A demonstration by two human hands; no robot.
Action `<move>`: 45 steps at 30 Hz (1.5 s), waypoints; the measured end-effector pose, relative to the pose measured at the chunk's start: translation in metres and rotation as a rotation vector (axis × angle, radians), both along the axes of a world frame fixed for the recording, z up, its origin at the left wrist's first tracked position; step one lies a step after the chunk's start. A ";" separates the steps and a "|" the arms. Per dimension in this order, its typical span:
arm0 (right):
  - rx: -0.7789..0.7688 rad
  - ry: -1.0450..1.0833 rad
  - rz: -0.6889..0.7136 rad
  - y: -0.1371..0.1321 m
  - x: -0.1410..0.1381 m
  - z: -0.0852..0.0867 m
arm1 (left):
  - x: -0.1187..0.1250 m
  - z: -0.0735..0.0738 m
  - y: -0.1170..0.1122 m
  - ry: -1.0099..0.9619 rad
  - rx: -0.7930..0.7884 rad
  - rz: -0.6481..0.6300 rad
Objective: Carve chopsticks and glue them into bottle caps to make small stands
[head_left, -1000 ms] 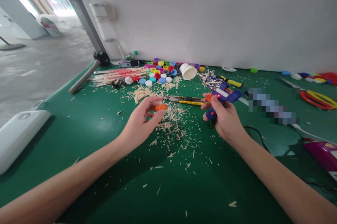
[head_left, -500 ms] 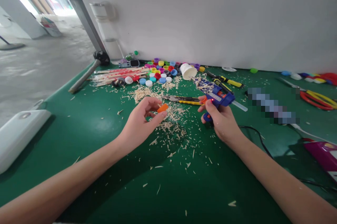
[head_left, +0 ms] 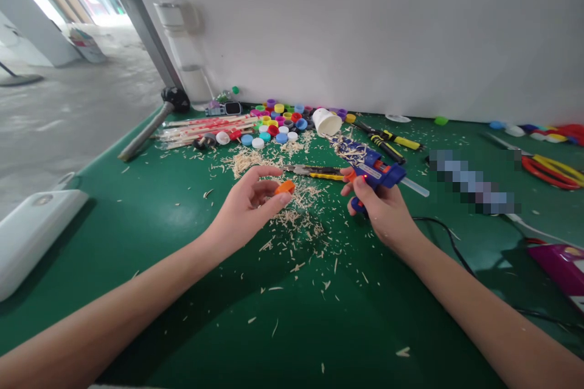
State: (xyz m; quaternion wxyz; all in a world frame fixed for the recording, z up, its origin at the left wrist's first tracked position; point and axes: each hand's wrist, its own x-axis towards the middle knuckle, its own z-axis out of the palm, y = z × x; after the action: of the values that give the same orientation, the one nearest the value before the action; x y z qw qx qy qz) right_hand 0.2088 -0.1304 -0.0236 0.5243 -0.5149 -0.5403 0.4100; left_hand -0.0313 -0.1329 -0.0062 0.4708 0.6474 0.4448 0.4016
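Observation:
My left hand pinches a small orange bottle cap between thumb and fingertips, held just above a patch of wood shavings on the green table. My right hand grips the handle of a blue hot glue gun with a red light lit; its nozzle points left toward the cap and a clear glue stick juts out behind. A black cord trails from the gun to the right.
A yellow utility knife lies between the hands. Farther back lie several coloured bottle caps, a tipped white paper cup, wrapped chopsticks, a hammer and yellow-handled tools. A white device sits left, red-yellow cables right.
My right hand has brought the glue gun left and nearer the cap, nozzle swinging left. My left hand has shifted the orange cap slightly to the right.

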 end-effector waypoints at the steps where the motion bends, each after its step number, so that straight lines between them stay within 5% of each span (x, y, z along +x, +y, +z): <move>1: 0.000 0.003 0.008 0.000 0.000 0.000 | 0.000 0.000 0.001 -0.080 -0.060 -0.048; 6: 0.021 0.055 0.002 0.002 0.003 -0.004 | -0.004 -0.002 0.003 -0.438 -0.304 -0.255; 12: 0.015 0.080 -0.023 0.005 0.003 -0.005 | -0.006 -0.004 0.002 -0.657 -0.419 -0.417; 35: -0.014 0.104 0.071 0.001 0.001 -0.003 | 0.000 -0.004 0.004 -0.706 -0.567 -0.189; 40: 0.009 0.184 0.167 0.000 0.004 0.001 | -0.003 -0.003 0.005 -0.655 -0.470 -0.201; 45: 0.025 0.132 0.312 -0.002 0.013 0.004 | -0.004 -0.002 0.007 -0.299 -0.188 -0.043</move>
State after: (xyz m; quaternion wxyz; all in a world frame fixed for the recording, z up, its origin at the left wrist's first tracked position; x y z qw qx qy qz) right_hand 0.2217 -0.1327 -0.0199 0.4948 -0.3902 -0.5831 0.5127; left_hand -0.0355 -0.1255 -0.0082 0.5984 0.5431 0.3916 0.4400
